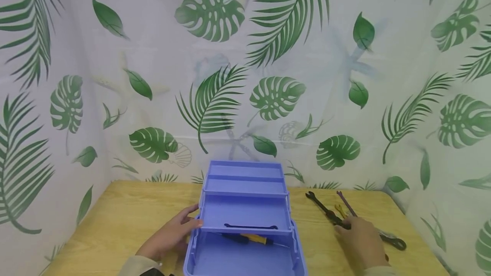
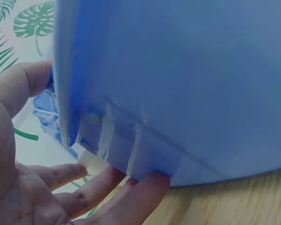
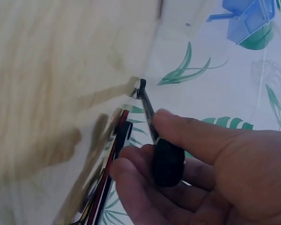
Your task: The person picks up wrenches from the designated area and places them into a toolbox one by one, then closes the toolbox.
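A blue-violet toolbox [image 1: 245, 259] stands unfolded at the table's front, with stepped trays [image 1: 245, 212]. My left hand [image 1: 172, 233] holds its left side, thumb at a tray edge and fingertips against the outer wall [image 2: 215, 93]. A small dark wrench [image 1: 251, 226] lies in the lower tray. Below it, inside the box, is a yellow-and-black screwdriver [image 1: 257, 238]; a black handle lies beside it. To the right, my right hand [image 1: 362, 242] pinches a dark wrench [image 3: 147, 108] between thumb and fingers; its near end is thick and black [image 3: 168, 164].
Several more tools lie around the right hand: a purplish wrench [image 1: 346, 203], a small yellow tool [image 1: 339, 210] and a ring-ended dark wrench [image 1: 399, 244]. A leaf-patterned white curtain [image 1: 245, 97] borders the wooden table [image 1: 153, 199] at the back and sides.
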A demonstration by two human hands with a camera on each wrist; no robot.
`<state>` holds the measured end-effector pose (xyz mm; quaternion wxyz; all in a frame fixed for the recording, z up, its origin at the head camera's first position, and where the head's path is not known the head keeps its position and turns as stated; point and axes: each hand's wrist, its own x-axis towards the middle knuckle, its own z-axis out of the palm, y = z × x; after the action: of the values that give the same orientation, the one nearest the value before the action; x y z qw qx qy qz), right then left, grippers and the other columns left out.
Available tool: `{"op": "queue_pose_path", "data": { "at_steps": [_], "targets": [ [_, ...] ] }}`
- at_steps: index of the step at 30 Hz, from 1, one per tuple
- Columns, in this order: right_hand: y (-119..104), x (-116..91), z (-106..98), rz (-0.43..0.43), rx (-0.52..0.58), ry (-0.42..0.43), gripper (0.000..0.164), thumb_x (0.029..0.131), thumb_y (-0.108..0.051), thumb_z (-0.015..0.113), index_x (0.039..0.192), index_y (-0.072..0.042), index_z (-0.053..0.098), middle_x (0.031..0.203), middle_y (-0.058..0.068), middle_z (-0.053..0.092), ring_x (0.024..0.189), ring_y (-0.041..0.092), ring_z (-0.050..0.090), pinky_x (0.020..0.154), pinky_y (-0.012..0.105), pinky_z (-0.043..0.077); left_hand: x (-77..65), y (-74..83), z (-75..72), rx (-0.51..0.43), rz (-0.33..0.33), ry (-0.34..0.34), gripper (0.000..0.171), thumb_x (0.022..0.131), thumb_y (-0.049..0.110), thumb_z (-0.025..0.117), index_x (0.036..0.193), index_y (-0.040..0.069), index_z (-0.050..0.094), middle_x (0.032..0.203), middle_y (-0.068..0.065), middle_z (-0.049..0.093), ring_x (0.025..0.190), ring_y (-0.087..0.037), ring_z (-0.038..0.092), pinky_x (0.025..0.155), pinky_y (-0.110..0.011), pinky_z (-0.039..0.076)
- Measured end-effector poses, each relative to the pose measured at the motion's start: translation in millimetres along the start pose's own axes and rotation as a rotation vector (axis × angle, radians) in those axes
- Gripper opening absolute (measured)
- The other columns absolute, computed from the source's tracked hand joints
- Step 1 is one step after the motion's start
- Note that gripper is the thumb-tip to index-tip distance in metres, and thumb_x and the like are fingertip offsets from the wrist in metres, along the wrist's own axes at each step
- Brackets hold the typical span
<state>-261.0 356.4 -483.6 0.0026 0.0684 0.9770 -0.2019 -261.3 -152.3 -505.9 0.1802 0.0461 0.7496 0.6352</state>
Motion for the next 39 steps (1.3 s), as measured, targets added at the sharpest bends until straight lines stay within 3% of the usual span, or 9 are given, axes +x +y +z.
{"op": "queue_pose_path", "data": {
  "at_steps": [12,18,24,29,33,36,39],
  "targets": [
    [-3.0,-1.8,0.4,0.023,-0.011,0.003,0.038,0.099,-0.030,0.068,0.112,0.006,0.073,0.113,0.030,0.071,0.101,0.051,0.066,0.080,0.062,0.056,-1.0,-0.9,0.8,-0.004,-0.004,0.001,0.083,0.100,0.044,0.065,0.163,0.005,0.025,0.145,-0.032,0.051,0.126,-0.051,0.056,0.086,-0.062,0.059],
    [-8.1,-2.3,1.4,0.046,0.015,0.088,0.033,0.100,-0.022,0.063,0.117,0.005,0.074,0.117,0.031,0.070,0.105,0.051,0.066,0.081,0.062,0.056,-3.9,-0.8,-0.9,-0.009,-0.008,-0.016,0.084,0.101,0.044,0.065,0.163,0.006,0.023,0.137,-0.026,0.057,0.122,-0.046,0.061,0.086,-0.060,0.060],
    [-10.1,-1.8,2.8,0.001,-0.006,0.170,0.033,0.100,-0.021,0.064,0.118,0.006,0.072,0.117,0.031,0.070,0.106,0.052,0.066,0.083,0.063,0.055,-4.2,0.0,-1.1,-0.011,-0.014,-0.019,0.085,0.100,0.045,0.065,0.163,0.006,0.024,0.136,-0.025,0.058,0.119,-0.043,0.062,0.087,-0.059,0.060],
    [-9.2,-0.8,3.1,-0.035,-0.003,0.248,0.030,0.099,-0.022,0.067,0.116,0.002,0.074,0.111,0.028,0.073,0.095,0.048,0.070,0.068,0.055,0.058,-3.6,1.2,-0.3,-0.009,-0.011,-0.015,0.084,0.101,0.044,0.065,0.163,0.006,0.024,0.135,-0.025,0.058,0.121,-0.045,0.061,0.087,-0.061,0.060],
    [-10.5,-1.7,1.7,-0.061,0.017,0.292,0.031,0.099,-0.023,0.068,0.118,0.001,0.074,0.108,0.026,0.074,0.076,0.037,0.070,0.052,0.043,0.051,-2.1,1.2,0.4,-0.008,-0.008,-0.011,0.083,0.101,0.043,0.064,0.163,0.006,0.025,0.135,-0.025,0.058,0.123,-0.047,0.059,0.086,-0.062,0.059],
    [-14.6,-3.4,0.8,-0.100,0.052,0.352,0.032,0.098,-0.023,0.069,0.118,0.002,0.075,0.094,0.021,0.075,0.057,0.024,0.059,0.044,0.034,0.040,-1.1,0.5,0.4,-0.007,-0.008,-0.006,0.082,0.101,0.043,0.064,0.163,0.005,0.025,0.135,-0.024,0.058,0.122,-0.046,0.060,0.085,-0.063,0.059],
    [-21.0,-5.3,-0.3,-0.157,0.082,0.445,0.030,0.096,-0.021,0.073,0.115,0.002,0.076,0.086,0.015,0.075,0.050,0.015,0.045,0.041,0.029,0.031,-0.5,-0.3,0.0,-0.010,-0.009,-0.006,0.082,0.101,0.043,0.064,0.163,0.005,0.025,0.134,-0.024,0.058,0.121,-0.045,0.060,0.085,-0.062,0.060]
  ]
}}
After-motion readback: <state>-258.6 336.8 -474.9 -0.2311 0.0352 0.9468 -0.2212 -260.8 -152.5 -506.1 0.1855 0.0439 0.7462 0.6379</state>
